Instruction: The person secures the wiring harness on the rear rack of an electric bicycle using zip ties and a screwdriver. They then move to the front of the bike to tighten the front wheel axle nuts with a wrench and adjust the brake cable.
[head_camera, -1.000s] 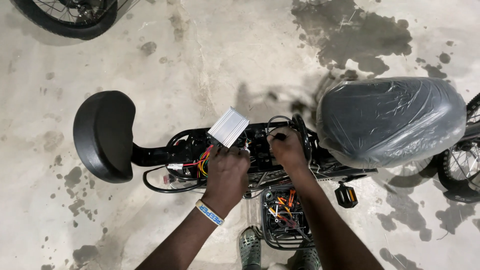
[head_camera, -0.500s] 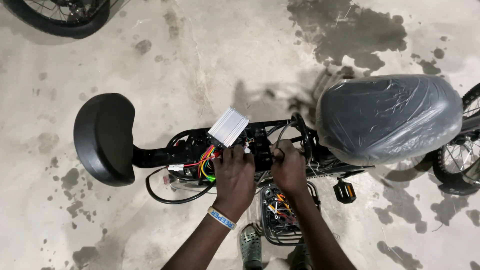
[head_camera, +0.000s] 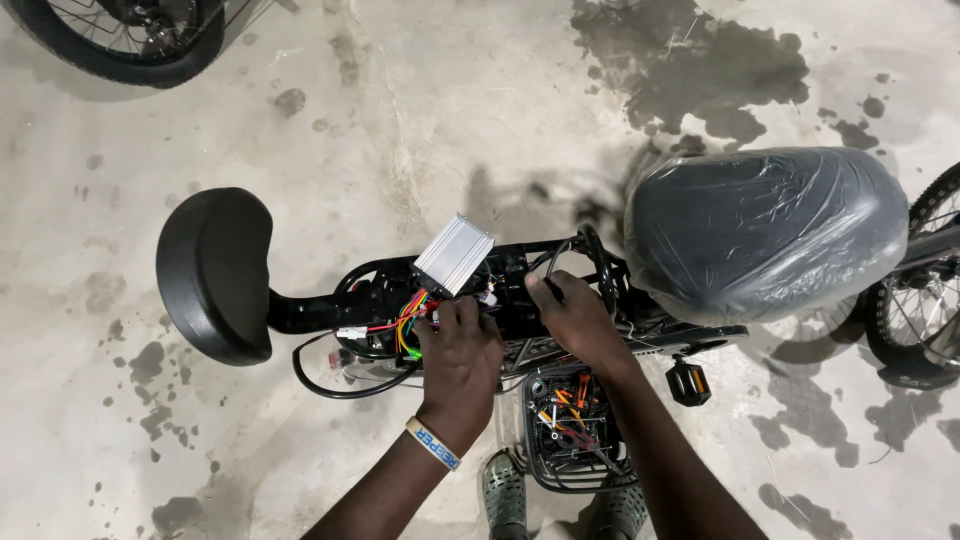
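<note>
Over the open bike frame, on a stained concrete floor.
Left hand pinching bright wires under a ribbed silver box; right hand curled, pressing black cables beside the plastic-wrapped seat.

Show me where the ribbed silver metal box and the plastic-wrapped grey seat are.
ribbed silver metal box (head_camera: 455, 254), head view, middle of its top face
plastic-wrapped grey seat (head_camera: 765, 228), head view, centre of its wrapped top

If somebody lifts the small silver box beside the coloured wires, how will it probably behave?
The silver box looks like ribbed metal, so it is probably stiff and rather heavy for its size. The coloured wires seem to run to it, so it would likely be tethered, not free. It sits tilted near the left hand, so it may slide off.
</note>
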